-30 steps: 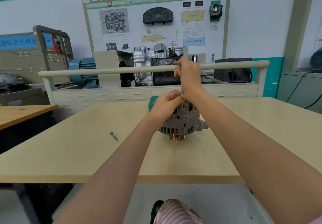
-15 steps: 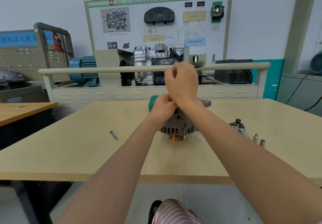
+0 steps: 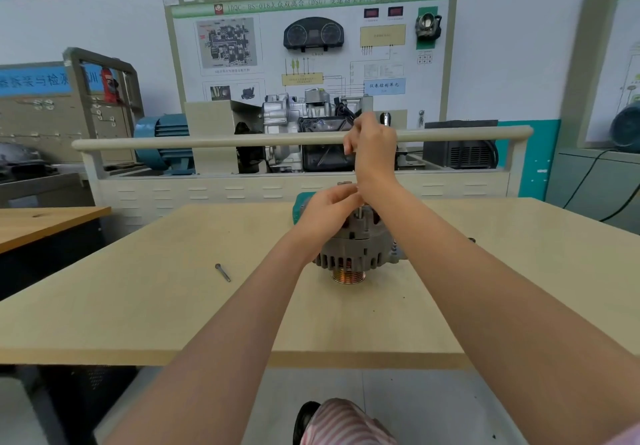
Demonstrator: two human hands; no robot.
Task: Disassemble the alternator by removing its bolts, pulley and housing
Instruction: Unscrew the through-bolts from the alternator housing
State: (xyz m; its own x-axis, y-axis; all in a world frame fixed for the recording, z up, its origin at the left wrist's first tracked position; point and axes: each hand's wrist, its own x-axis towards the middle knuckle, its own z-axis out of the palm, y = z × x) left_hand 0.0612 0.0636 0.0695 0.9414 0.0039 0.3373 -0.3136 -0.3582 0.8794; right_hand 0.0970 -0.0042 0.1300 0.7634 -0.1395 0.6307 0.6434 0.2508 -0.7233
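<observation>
The grey alternator point(image 3: 353, 254) stands on the table with its copper-coloured pulley point(image 3: 348, 275) facing down. A thin metal driver shaft point(image 3: 360, 213) rises upright from the alternator's top. My left hand point(image 3: 329, 209) rests on the top of the housing and pinches the shaft low down. Directly above, my right hand point(image 3: 372, 148) grips the driver's handle, which the fist hides. One loose bolt point(image 3: 222, 272) lies on the table to the left of the alternator.
The beige table point(image 3: 156, 299) runs to a front edge near me. A teal object point(image 3: 300, 200) sits just behind the alternator. Beyond the table stands a training bench with a rail point(image 3: 207, 143) and a gearbox. A small dark part point(image 3: 471, 239) peeks out past my right forearm.
My right hand twisted on the handle, dipping toward the left hand and then rising again. My right forearm now covers the sockets seen at the right. The left hand stayed on the alternator.
</observation>
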